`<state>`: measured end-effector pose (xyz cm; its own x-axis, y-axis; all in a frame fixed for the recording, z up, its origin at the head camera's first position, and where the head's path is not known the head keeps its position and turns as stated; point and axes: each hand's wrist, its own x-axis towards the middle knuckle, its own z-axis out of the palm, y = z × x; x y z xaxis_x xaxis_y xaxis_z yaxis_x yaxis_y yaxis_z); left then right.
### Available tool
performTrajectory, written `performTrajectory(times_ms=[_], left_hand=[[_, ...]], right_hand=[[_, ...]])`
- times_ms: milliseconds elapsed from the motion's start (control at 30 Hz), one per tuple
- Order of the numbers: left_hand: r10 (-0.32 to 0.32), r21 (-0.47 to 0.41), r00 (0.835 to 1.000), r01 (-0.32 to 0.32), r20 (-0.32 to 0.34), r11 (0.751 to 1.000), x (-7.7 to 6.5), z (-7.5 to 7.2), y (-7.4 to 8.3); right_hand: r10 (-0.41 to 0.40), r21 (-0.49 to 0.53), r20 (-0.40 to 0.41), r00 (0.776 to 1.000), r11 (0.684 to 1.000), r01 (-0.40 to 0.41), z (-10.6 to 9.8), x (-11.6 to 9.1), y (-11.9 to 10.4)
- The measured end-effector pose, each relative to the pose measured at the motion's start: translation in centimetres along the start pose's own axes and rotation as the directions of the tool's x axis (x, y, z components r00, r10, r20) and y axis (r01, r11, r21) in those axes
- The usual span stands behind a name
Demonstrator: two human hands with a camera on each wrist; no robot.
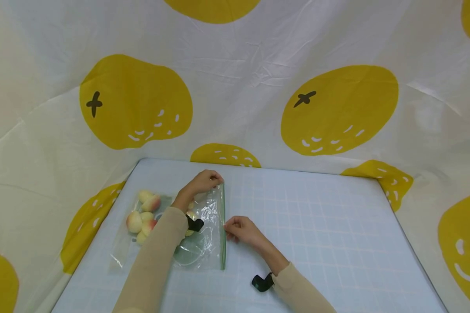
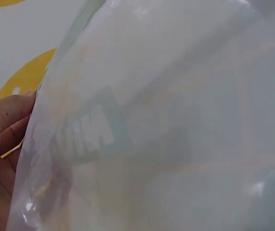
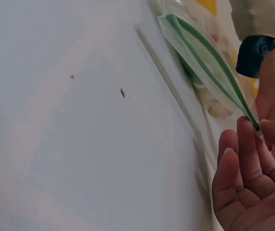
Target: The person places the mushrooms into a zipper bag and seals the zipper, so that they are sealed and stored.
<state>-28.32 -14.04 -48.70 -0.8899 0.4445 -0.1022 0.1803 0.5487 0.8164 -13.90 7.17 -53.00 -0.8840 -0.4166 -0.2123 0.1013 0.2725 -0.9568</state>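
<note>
A clear zip-lock bag with a green seal strip lies on the left of the table. Inside are several pale yellow and pinkish peach-like fruits. My left hand pinches the far end of the strip; in the left wrist view, cloudy plastic covers most of the picture beside the left hand. Around the strip's middle, my right hand pinches the edge. Seen from the right wrist, the green strips part into a loop beyond the right hand, its thumb against the forefinger.
A pale blue checked cloth covers the table. Behind and at both sides hangs a white curtain printed with yellow fruit. Black bands with small devices sit at the wrists. My left sleeve hides part of the bag.
</note>
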Motion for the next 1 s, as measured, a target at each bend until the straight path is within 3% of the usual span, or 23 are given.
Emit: performTrajectory(times_ms=[633, 1000], left_hand=[[-0.018, 0.012, 1.0, 0.018, -0.015, 1.0, 0.0, 0.1, 0.2], [-0.025, 0.031, 1.0, 0.025, -0.012, 0.999, 0.1, 0.3, 0.1]], right_hand=[[0.014, -0.067, 0.116, 0.993, 0.998, -0.006, 0.3, -2.5, 0.2], [0.023, -0.059, 0.229, 0.973, 0.998, -0.01, 0.6, -4.0, 0.7]])
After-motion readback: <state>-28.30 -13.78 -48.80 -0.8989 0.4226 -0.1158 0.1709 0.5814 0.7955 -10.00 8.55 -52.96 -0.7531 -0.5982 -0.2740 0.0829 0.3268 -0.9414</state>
